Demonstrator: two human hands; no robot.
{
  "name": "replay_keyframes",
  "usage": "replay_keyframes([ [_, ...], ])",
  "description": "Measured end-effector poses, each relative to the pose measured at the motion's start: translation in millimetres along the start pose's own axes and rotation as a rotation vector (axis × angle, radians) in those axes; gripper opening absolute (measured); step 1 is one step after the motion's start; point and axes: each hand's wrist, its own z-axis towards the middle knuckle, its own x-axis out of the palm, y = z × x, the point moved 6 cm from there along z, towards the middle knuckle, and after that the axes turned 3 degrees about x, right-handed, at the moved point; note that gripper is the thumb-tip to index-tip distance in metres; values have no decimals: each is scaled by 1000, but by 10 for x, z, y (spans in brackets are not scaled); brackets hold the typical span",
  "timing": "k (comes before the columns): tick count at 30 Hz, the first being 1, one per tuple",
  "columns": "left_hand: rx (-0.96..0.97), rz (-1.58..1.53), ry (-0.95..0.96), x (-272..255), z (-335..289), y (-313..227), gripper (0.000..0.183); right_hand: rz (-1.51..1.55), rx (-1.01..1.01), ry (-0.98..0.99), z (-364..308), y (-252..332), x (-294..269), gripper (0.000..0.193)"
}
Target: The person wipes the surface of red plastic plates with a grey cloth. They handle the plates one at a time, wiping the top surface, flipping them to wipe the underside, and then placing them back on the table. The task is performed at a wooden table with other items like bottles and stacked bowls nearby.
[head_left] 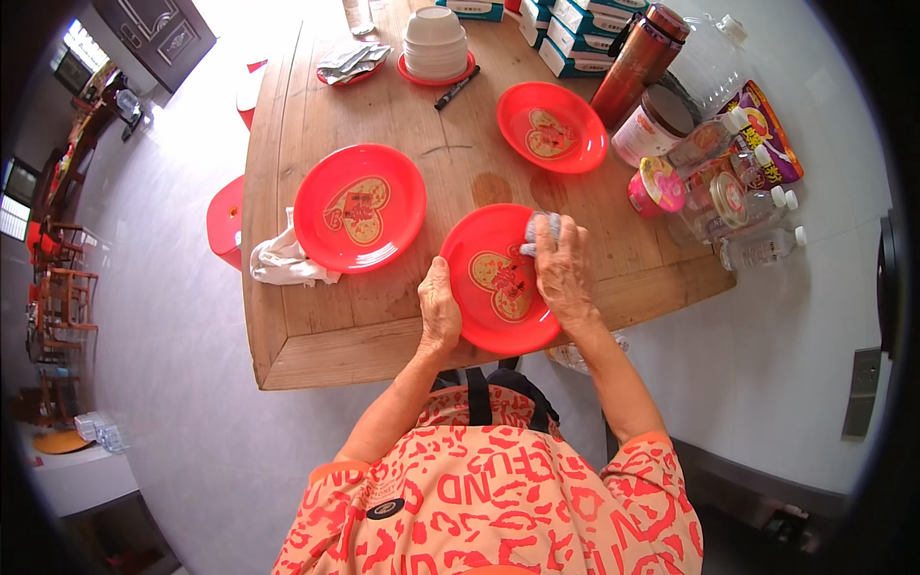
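A red plate [470, 307] with a gold heart pattern is tilted up at the near edge of the table. My left hand [440, 309] is closed on its left rim, the thumb over the edge. In my right hand [563, 271] a bunched grey cloth [543, 228] is pressed against the plate's upper right rim. A second red plate [393, 192] of the same pattern lies to the left, its edge by a crumpled white cloth [287, 257]. Another red dish [586, 144] rests farther back on the right.
Plastic bottles [764, 249], a pink cup [657, 188], a lidded jar [644, 134] and a copper flask [644, 62] crowd the table's right side. Farther back are stacked white bowls [435, 46], a black marker [458, 88], packets [353, 61] and boxes [580, 43]. A red stool [225, 220] stands left.
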Motion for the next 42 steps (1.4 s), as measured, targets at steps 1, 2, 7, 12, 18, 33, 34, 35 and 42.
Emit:
replay_keyframes([
  [1,18,26,3,2,10,3,50,14,-17,-12,65,54,41,44],
  [2,25,26,-1,-11,17,17,48,27,-34,-24,138,132,83,45],
  [7,12,-158,2,49,-12,-89,35,72,-146,-83,375,442,157,49],
  [12,34,-99,-15,17,-54,-40,30,32,-110,-19,307,239,135,49],
  [18,0,-114,-62,21,-65,-18,30,33,9,75,-59,-77,-35,48],
  [33,69,-53,-29,7,-35,-36,30,141,-111,197,-201,-94,-272,38],
  [34,59,-54,-29,8,-42,-32,30,120,-172,152,-86,-94,-241,38],
  [35,50,-54,-28,12,-48,-30,29,99,-232,108,-8,-80,-232,37],
  [42,71,-87,-86,29,-129,-111,33,-52,-312,61,-101,88,-218,22],
])
